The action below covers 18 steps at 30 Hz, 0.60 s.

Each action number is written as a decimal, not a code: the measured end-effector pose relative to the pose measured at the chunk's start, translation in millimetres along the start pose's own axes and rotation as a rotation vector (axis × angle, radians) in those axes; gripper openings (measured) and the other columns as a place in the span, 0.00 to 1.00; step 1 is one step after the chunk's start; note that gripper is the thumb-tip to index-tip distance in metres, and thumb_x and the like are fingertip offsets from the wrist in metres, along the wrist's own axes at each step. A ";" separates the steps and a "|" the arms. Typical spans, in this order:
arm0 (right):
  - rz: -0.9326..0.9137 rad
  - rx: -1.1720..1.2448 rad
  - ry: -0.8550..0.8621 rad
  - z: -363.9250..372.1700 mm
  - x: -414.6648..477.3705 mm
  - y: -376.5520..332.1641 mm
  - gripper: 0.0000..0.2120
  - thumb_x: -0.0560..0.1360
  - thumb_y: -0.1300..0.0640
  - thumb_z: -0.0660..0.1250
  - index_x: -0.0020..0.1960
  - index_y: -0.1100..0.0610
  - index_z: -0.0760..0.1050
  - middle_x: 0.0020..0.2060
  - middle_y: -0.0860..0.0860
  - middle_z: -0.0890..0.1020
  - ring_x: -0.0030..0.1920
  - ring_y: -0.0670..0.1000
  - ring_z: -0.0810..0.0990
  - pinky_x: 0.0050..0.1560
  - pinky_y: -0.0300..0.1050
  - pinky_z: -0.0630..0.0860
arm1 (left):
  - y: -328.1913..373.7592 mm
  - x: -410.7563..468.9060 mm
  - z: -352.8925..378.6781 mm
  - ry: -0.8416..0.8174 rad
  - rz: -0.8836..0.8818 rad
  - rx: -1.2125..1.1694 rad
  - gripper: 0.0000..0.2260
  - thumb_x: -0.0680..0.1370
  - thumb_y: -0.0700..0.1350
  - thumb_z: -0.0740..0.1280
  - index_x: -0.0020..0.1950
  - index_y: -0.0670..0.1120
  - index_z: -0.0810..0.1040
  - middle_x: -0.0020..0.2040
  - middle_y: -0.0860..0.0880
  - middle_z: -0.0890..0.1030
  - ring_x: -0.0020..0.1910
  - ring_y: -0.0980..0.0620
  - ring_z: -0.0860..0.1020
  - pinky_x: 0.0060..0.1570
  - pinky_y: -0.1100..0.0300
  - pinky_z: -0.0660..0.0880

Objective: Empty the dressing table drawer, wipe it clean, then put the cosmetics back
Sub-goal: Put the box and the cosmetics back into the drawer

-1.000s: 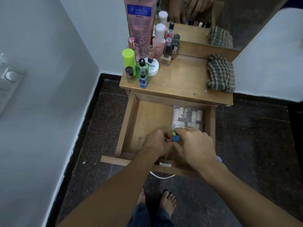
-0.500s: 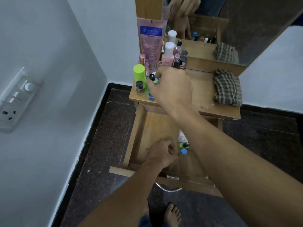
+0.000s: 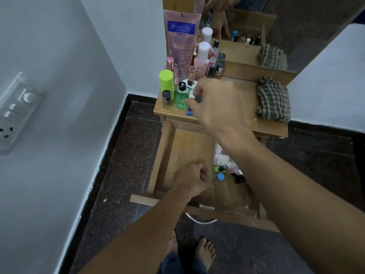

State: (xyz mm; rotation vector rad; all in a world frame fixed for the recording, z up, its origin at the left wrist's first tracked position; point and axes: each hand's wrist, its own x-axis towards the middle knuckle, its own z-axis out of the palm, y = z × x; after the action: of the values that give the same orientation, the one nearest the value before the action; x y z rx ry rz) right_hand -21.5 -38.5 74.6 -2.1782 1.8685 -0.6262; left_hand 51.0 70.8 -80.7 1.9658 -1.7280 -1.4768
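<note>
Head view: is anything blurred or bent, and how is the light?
Head view: the right hand above the wooden table top is motion-blurred; the white walls splay outward from the wide lens; light is dim, soft, no glare.

Surface (image 3: pixel 248 91) and drawer (image 3: pixel 187 147): wood, smooth, dull satin sheen. Cloth (image 3: pixel 273 99): woven check, soft, matt. Pink tube (image 3: pixel 180 44): glossy plastic. Green bottle (image 3: pixel 180 98): clear, glossy. Handle (image 3: pixel 201 220): bright metal. Floor (image 3: pixel 128 151): speckled polished stone.

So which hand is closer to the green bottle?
Right. The right hand reaches beside the green bottle on the tabletop; the left hand is down in the drawer.
</note>
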 end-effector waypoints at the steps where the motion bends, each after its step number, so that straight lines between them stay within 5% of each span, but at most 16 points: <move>1: -0.001 0.006 0.020 -7.3 -7.0 7.5 0.08 0.74 0.50 0.75 0.46 0.54 0.82 0.40 0.49 0.84 0.44 0.52 0.81 0.42 0.48 0.78 | 0.0 -0.6 0.8 -0.005 -0.001 0.003 0.16 0.69 0.50 0.80 0.53 0.53 0.79 0.44 0.56 0.83 0.46 0.61 0.80 0.53 0.61 0.76; 9: 0.125 0.025 -0.048 -42.9 -111.4 82.9 0.06 0.70 0.57 0.78 0.40 0.53 0.81 0.37 0.46 0.81 0.38 0.46 0.79 0.42 0.50 0.80 | 11.2 -1.4 7.7 0.015 0.030 0.062 0.16 0.69 0.52 0.80 0.52 0.54 0.79 0.44 0.58 0.83 0.45 0.61 0.79 0.41 0.68 0.70; 18: 0.273 0.029 -0.148 5.8 -177.0 114.2 0.07 0.69 0.60 0.78 0.45 0.53 0.83 0.41 0.47 0.80 0.40 0.50 0.79 0.41 0.51 0.80 | 16.9 0.6 20.7 0.035 0.041 0.156 0.14 0.69 0.52 0.80 0.49 0.55 0.78 0.43 0.58 0.82 0.47 0.58 0.80 0.52 0.57 0.78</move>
State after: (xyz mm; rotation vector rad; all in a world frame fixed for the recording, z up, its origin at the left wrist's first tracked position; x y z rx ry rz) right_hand -140.0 113.4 -10.9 -1.8486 2.0123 -0.4238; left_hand 24.5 74.5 -80.6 2.0026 -1.9092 -1.3228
